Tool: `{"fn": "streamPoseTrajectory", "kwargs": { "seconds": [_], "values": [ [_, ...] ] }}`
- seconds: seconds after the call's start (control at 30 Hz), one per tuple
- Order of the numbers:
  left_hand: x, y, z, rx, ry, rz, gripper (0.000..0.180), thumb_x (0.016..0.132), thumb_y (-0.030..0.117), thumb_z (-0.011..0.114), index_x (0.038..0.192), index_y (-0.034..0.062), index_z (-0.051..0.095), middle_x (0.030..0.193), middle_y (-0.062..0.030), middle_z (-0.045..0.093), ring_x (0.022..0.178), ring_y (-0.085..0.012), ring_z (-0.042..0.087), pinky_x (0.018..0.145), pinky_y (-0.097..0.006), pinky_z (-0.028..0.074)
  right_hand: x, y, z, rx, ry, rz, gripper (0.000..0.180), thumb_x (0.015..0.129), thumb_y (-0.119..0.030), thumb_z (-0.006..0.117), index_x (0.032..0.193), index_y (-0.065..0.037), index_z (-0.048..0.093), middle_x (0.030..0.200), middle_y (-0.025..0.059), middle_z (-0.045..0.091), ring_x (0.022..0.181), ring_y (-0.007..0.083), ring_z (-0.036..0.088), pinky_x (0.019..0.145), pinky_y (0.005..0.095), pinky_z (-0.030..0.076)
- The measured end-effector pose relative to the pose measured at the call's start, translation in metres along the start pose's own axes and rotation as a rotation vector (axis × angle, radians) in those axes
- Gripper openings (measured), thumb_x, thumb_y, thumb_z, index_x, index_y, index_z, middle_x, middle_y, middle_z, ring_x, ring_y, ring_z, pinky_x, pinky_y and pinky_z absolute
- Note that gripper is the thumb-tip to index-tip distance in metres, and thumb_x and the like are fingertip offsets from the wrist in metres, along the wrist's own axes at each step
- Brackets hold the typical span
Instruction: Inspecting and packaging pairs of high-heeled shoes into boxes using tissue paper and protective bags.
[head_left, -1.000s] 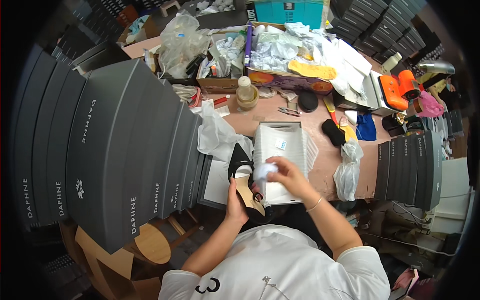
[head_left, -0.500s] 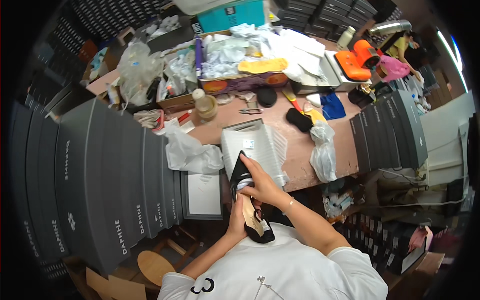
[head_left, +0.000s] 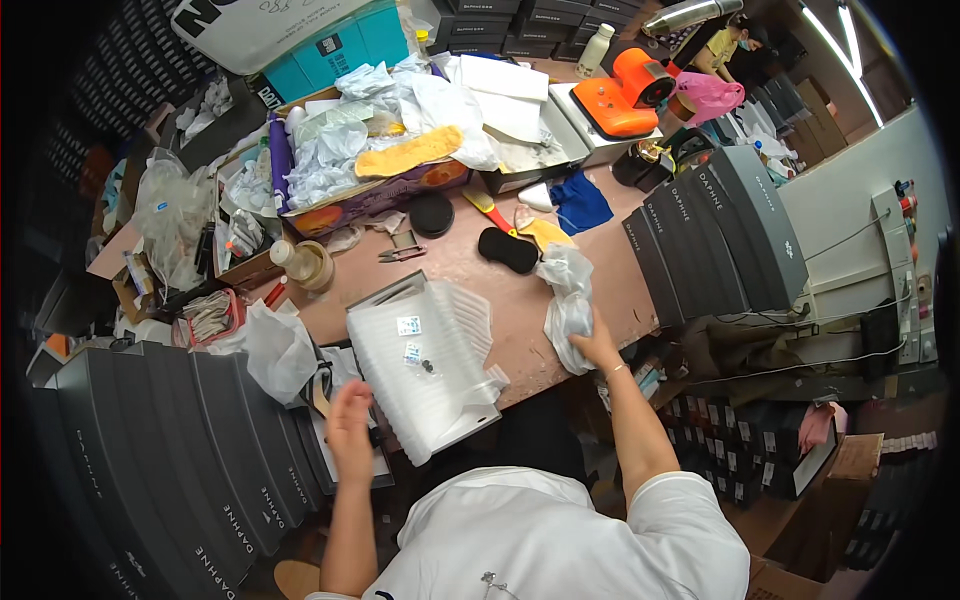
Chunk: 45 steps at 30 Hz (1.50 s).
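Note:
On the right of the table, my right hand (head_left: 597, 348) grips the lower end of a crumpled translucent white plastic bag (head_left: 568, 295). My left hand (head_left: 348, 425) is raised by the left edge of an open shoe box (head_left: 470, 430), its fingers curled and slightly blurred. Just beside and partly behind that hand is a black strappy shoe (head_left: 320, 392) with a tan insole; whether the fingers hold it cannot be made out. White ribbed foam wrap (head_left: 410, 375) lines the box, with small printed packets (head_left: 409, 326) on top.
Stacked grey shoe boxes (head_left: 220, 450) flank the left, more (head_left: 715, 235) the right. Behind stand a carton of crumpled paper (head_left: 350, 205), a glue bottle (head_left: 302, 265) and an orange device (head_left: 625, 95). A black sponge (head_left: 508, 250) lies near the bag. Another person (head_left: 718, 55) is far right.
My hands have parted: the right left the shoe and moved right to grip the plastic bag, the left moved left near the shoe. The whole view has shifted and tilted.

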<state>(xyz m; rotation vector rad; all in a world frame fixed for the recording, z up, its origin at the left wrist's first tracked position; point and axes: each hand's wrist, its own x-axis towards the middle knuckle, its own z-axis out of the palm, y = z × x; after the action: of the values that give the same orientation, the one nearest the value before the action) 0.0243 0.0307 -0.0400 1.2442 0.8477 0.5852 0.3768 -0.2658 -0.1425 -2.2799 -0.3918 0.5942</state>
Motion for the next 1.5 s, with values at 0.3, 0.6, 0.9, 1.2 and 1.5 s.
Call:
{"fn": "streamPoseTrajectory", "kwargs": {
  "seconds": [0.3,0.6,0.9,1.2,1.5],
  "values": [
    [-0.029,-0.042,0.118,-0.537,-0.258,-0.436,0.056,0.101,0.043,0.038,0.143,0.0072,0.031,0.139,-0.009,0.043,0.128,-0.0212,0.042,0.102,-0.035,0.038,-0.168,-0.177,0.096,0.279,-0.117,-0.43,0.069,0.085,-0.024,0.066,0.14,0.0,0.031,0.142,0.0256,0.033,0.132,0.0367,0.036,0.108,0.0406,0.03],
    [-0.047,-0.024,-0.002,-0.605,-0.321,-0.303,0.053,0.096,0.041,0.048,0.135,0.0056,0.041,0.122,-0.0073,0.055,0.113,-0.017,0.054,0.095,-0.032,0.046,-0.136,-0.245,0.101,0.225,-0.519,-0.678,0.024,0.087,-0.017,0.064,0.107,-0.003,0.064,0.094,0.0188,0.064,0.083,0.0319,0.062,0.069,0.0351,0.048],
    [-0.046,-0.024,-0.063,0.02,-0.283,-0.044,0.056,0.099,0.042,0.045,0.13,-0.0049,0.048,0.116,-0.0123,0.062,0.107,-0.0189,0.057,0.094,-0.03,0.042,-0.127,-0.237,0.052,0.098,-0.64,-0.705,0.078,0.072,-0.039,0.081,0.133,-0.003,0.049,0.108,0.02,0.065,0.1,0.0304,0.063,0.088,0.0332,0.047],
    [-0.027,0.001,-0.077,0.202,-0.385,-0.382,0.027,0.089,0.014,0.067,0.11,-0.0032,0.064,0.097,-0.0013,0.065,0.085,-0.0074,0.058,0.078,-0.024,0.048,-0.103,-0.199,-0.009,0.515,-0.513,-0.122,0.031,0.083,-0.014,0.066,0.11,0.0,0.063,0.095,0.0031,0.065,0.086,0.0103,0.058,0.081,0.0269,0.047],
    [0.053,-0.002,0.045,1.08,-0.755,0.252,0.039,0.087,0.031,0.066,0.113,0.002,0.061,0.107,-0.0198,0.062,0.098,-0.034,0.06,0.086,-0.038,0.047,-0.099,-0.207,0.023,0.532,0.083,-0.303,0.037,0.081,-0.011,0.072,0.112,-0.002,0.056,0.095,0.0044,0.058,0.086,0.0112,0.054,0.077,0.0252,0.046]
  ]
}}
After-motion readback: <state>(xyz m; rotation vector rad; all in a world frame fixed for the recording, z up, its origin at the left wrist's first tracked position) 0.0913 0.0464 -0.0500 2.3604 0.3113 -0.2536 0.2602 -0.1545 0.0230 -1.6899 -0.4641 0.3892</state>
